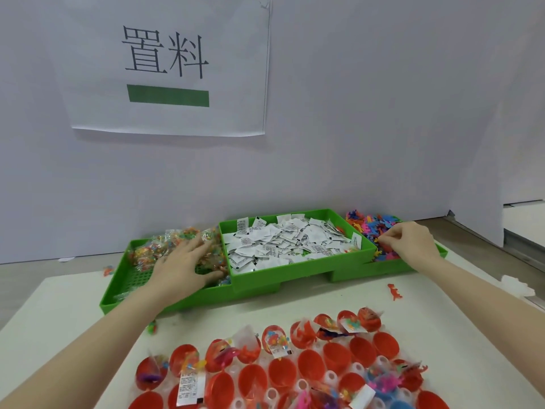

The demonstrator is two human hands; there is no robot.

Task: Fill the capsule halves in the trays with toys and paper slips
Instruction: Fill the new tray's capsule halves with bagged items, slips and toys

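Red capsule halves [309, 364] stand in a clear tray near me; the far row and some near ones hold toys and paper slips, others stand empty. Behind them sit three green trays: the left tray [118, 290] holds small bags of colourful toys [153, 249], the middle tray [295, 276] holds white paper slips [289, 240], the right one holds loose rubbery toy figures [368, 225]. My left hand [185, 267] lies spread on the bagged toys with its thumb curled at them. My right hand [410, 240] pinches among the loose figures.
A white board covers the table under the trays. One orange toy figure [394, 291] lies loose on it, and small bits lie by the left tray. A grey wall with a printed paper sign [168, 69] stands right behind the green trays.
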